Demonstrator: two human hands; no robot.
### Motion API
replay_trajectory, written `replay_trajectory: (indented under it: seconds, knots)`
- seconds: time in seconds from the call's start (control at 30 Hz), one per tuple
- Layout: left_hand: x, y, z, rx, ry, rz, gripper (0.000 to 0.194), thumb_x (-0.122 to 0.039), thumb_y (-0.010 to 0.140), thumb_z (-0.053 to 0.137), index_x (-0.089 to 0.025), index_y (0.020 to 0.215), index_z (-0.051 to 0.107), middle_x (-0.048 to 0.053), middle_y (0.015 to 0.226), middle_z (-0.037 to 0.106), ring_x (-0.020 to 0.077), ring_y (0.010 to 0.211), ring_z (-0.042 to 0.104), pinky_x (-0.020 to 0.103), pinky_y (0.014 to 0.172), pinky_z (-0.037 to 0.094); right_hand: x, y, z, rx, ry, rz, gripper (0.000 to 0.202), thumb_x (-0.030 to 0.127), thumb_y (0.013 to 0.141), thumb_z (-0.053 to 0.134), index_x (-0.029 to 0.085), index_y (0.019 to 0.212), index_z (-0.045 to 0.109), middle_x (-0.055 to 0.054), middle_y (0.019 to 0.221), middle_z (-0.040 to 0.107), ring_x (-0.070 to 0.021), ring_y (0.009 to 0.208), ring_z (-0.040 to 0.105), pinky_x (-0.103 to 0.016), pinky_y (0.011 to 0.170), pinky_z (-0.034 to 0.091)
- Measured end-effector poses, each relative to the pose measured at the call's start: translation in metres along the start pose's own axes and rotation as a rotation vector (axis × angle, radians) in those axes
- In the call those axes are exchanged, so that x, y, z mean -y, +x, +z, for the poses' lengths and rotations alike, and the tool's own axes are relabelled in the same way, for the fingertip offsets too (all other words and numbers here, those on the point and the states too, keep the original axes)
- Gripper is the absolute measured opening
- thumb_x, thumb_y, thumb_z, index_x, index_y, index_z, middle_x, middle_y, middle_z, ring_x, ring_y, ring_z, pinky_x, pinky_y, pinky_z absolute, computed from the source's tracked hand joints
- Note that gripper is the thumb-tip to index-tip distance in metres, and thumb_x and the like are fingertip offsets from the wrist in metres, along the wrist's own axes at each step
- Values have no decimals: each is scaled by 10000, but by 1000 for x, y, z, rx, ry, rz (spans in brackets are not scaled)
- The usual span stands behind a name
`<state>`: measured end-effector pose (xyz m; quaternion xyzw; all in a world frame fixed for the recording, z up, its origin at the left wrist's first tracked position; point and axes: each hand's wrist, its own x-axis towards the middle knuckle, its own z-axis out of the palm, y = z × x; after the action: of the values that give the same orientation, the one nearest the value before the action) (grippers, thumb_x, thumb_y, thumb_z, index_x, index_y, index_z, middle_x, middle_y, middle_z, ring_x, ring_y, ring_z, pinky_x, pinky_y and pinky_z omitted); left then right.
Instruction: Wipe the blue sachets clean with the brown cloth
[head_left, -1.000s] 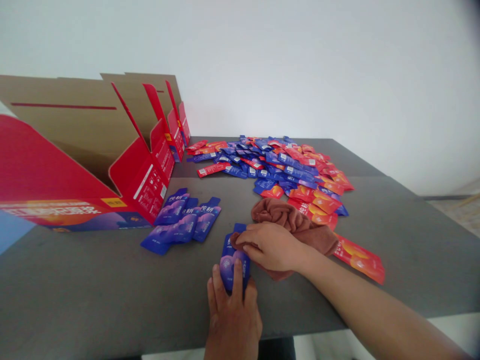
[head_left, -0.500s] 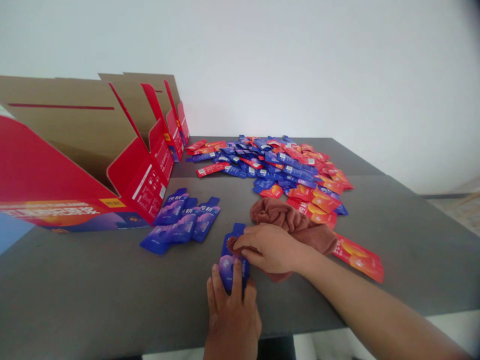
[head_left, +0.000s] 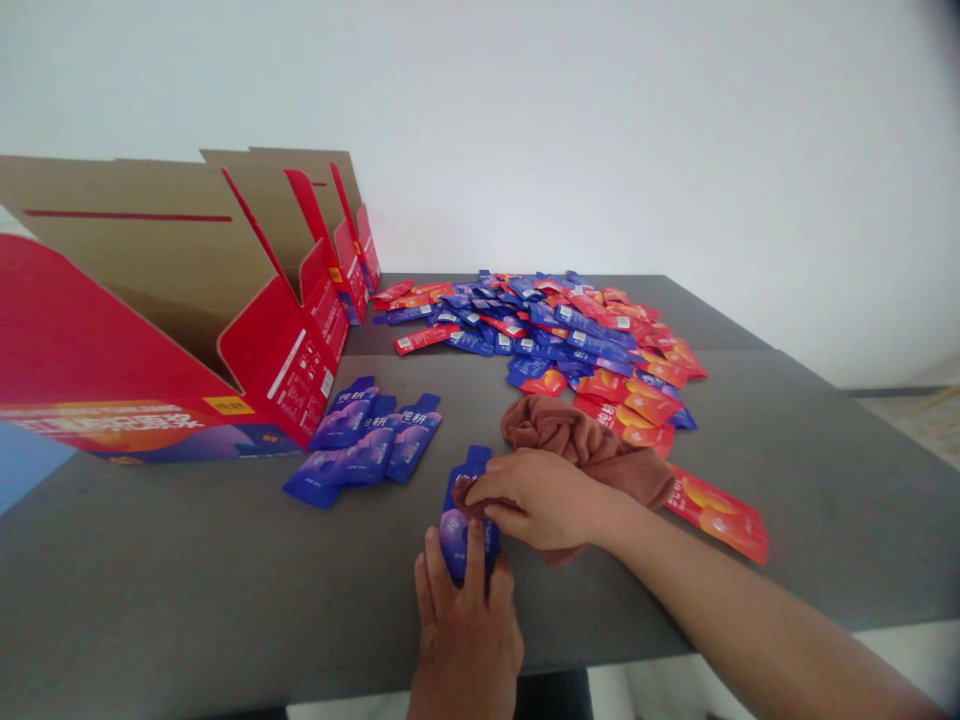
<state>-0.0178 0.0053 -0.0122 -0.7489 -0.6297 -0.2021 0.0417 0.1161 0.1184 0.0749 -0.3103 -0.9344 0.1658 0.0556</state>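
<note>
A blue pouch [head_left: 454,545] with a purple fruit print lies flat on the grey table near its front edge. My left hand [head_left: 466,620] rests on the lower end of this pouch, fingers spread and pressing it down. A brown cloth [head_left: 592,448] is bunched under and beyond my right hand [head_left: 540,495], whose fingers pinch one corner of it against the upper part of the pouch. Several more blue pouches [head_left: 367,450] overlap in a small group to the left. A red pouch [head_left: 720,512] lies by my right forearm, partly under the cloth.
Red cardboard boxes [head_left: 289,350] with raised brown flaps stand in a row along the left. A large heap of red and blue pouches [head_left: 555,325] covers the table's far middle. Behind the grey table [head_left: 187,590] rises a white wall.
Both hands and the pouch stay almost in place. The cloth corner in my right fingers has shifted very slightly on the pouch; the view has moved a little.
</note>
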Motion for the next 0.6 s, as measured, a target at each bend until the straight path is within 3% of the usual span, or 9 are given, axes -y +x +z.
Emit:
replay_trajectory:
  seconds: [0.1, 0.43, 0.6]
  knots:
    - [0, 0, 0, -1, 8, 3, 314, -240, 713, 619, -263, 1025, 650, 42, 1309, 520, 433, 1261, 310, 575, 988, 355, 0, 0, 0, -2, -3, -17, 247, 237, 869, 438, 233, 1038, 619, -22, 905, 629, -159, 828, 565, -269, 704, 360]
    - [-2, 3, -6, 13, -43, -26, 322, -252, 655, 684, -259, 977, 670, 39, 1282, 546, 451, 1231, 357, 582, 986, 369, -3, 3, 3, -46, -27, 136, 268, 260, 892, 409, 219, 1057, 616, -41, 927, 637, -171, 845, 562, -278, 711, 357]
    - [-2, 3, -6, 13, -55, -31, 335, -260, 639, 700, -258, 972, 671, 36, 1291, 538, 458, 1226, 359, 588, 985, 368, -1, 1, 0, 0, 7, 46, 248, 246, 878, 431, 225, 1028, 627, -34, 907, 629, -162, 826, 563, -269, 704, 361]
